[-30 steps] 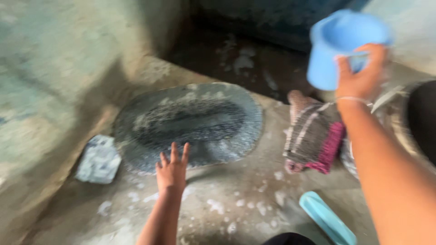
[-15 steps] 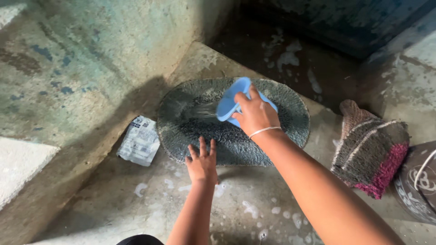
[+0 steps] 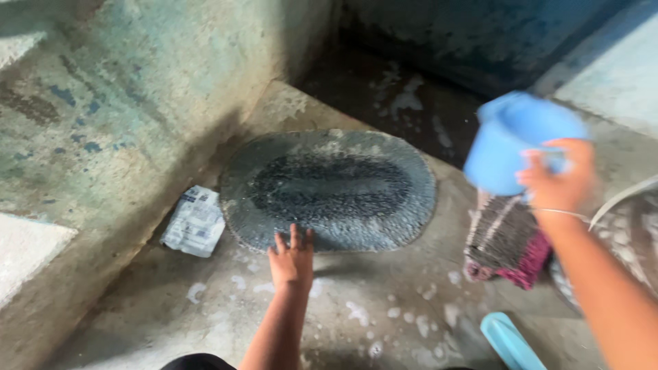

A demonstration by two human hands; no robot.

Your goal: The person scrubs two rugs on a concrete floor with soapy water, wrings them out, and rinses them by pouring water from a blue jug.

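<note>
An oval grey mat [image 3: 329, 188], wet and soapy, lies flat on the concrete floor. My left hand [image 3: 292, 258] rests with fingers spread on the mat's near edge. My right hand [image 3: 558, 179] grips the handle of a blue plastic mug [image 3: 515, 140], held in the air to the right of the mat, above a folded striped cloth [image 3: 505, 243]. The mug and right hand are blurred.
A crumpled white packet [image 3: 195, 221] lies left of the mat by the stained wall [image 3: 130, 96]. A light blue plastic object [image 3: 507, 341] lies at the bottom right. A dark round container [image 3: 634, 233] sits at the right edge. Soap suds [image 3: 356, 312] dot the floor.
My right hand has swung the blue mug from over the mat, where water poured out, back to the right and upward. My left hand stays on the mat's near edge.
</note>
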